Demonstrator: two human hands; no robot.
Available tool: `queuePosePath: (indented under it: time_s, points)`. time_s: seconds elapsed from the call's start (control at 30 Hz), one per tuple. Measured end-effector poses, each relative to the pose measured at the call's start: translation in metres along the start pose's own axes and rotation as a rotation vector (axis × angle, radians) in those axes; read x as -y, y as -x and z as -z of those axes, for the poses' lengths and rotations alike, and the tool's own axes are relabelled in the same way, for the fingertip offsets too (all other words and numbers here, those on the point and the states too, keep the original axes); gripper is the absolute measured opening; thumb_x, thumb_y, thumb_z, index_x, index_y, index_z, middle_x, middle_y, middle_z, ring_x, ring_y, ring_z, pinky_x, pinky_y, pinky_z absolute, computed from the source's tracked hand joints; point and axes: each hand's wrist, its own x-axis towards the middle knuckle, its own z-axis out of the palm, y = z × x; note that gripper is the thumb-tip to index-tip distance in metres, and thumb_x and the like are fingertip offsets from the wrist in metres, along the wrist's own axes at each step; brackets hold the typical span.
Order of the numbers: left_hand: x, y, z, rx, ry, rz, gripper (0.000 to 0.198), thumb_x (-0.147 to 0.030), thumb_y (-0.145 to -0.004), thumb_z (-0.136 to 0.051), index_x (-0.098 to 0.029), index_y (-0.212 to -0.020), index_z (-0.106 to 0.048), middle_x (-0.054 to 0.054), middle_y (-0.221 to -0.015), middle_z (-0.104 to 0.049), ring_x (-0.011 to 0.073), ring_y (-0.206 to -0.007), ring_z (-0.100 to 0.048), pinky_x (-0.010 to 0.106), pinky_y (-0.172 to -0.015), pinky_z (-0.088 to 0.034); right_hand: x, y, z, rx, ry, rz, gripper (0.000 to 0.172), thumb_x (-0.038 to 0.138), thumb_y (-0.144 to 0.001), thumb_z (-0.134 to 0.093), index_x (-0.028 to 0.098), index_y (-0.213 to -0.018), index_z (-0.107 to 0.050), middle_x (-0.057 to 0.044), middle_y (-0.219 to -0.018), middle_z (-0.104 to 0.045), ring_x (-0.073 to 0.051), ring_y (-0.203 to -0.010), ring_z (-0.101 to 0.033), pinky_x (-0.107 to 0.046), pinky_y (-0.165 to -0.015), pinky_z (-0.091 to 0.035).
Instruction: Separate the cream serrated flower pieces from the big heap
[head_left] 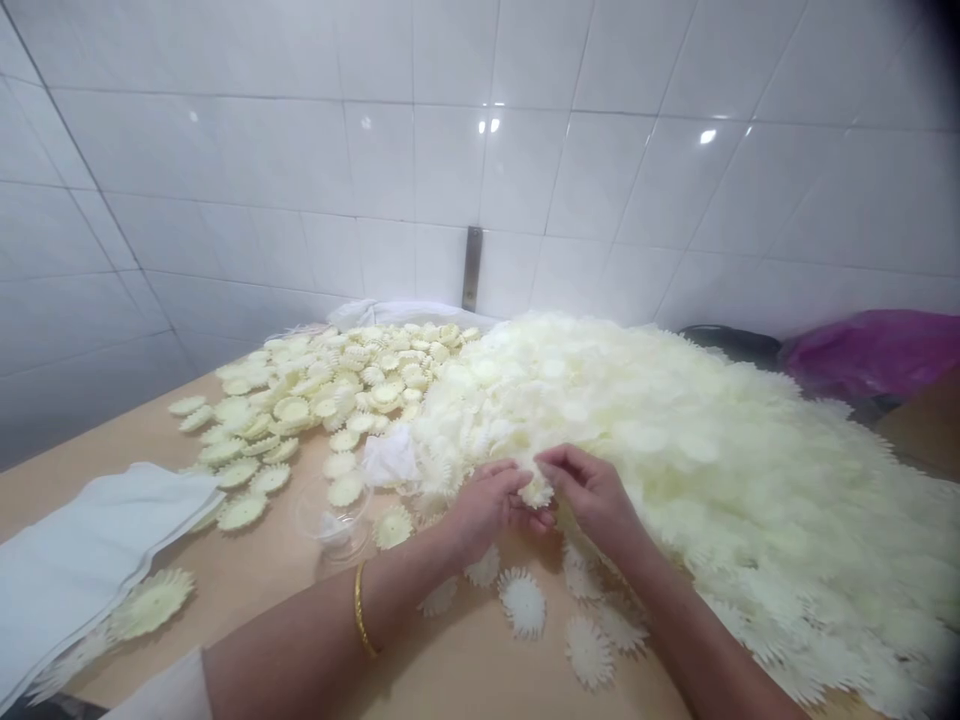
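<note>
Left hand (495,508): grip narrow, holding a small, pale-yellow, frill-edged floral piece (537,490) between thumb and fingers. Right hand (589,492): thumb and forefinger drawn close together at the piece's upper edge; whether they pinch it cannot be told.

Handling, as judged: the piece should be very light, soft and easily creased, with toothed edges liable to tear. Best hold is a light fingertip pinch near its centre, clear of the teeth. It does not look slippery.

Materials: to the right of and beyond the grip lies a large, loose heap of thin, cream-white, saw-edged discs (750,480), papery and slightly translucent. Just below the grip, flat white toothed discs (523,602) lie scattered on the smooth tan bench (465,675). Left of and beyond the grip are thicker, yellowish, layered rosettes (291,410), piled unevenly. Nearer on that side stand a crumpled white scrap (390,457) and a clear round plastic tub (306,518). Farther left lies a smooth white folded sheet (90,540), material not determinable.
</note>
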Motion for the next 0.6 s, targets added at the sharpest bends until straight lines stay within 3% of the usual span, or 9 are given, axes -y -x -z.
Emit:
queuePosePath:
  time_s: [0.2,0.33,0.6]
  points:
    - [0.0030,-0.0006,0.0040,-0.038,-0.190,-0.076,0.020,-0.033,-0.074,-0.056,-0.013,-0.075,-0.052,0.002,-0.055,-0.056,0.0095,-0.045,-0.053,0.020,-0.045,-0.041,-0.0041,0.0024,-0.0030,0.004,0.095,0.121,0.016,0.028,-0.081,-0.048,0.016,-0.083,-0.059,-0.005,-0.076,-0.061,-0.017,-0.071,-0.057,-0.028,-0.064,-0.046]
    - [0.0023,-0.0001,0.0062,-0.045,-0.245,-0.133,0.022,-0.034,-0.070,-0.061,-0.014,-0.069,-0.050,-0.001,-0.052,-0.054,0.0080,-0.041,-0.050,0.019,-0.043,-0.039,-0.0037,0.0029,-0.0035,0.030,0.095,0.173,0.018,0.031,-0.079,-0.053,0.017,-0.088,-0.059,-0.005,-0.080,-0.061,-0.016,-0.071,-0.057,-0.027,-0.064,-0.047]
    - [0.0020,-0.0027,0.0058,0.003,-0.176,-0.039,0.035,-0.046,-0.073,-0.053,-0.011,-0.077,-0.057,0.003,-0.054,-0.057,0.0123,-0.046,-0.056,0.023,-0.046,-0.043,-0.0041,0.0011,-0.0008,0.015,0.185,0.242,0.013,0.026,-0.080,-0.050,0.018,-0.080,-0.061,-0.006,-0.078,-0.061,-0.017,-0.072,-0.056,-0.028,-0.063,-0.045]
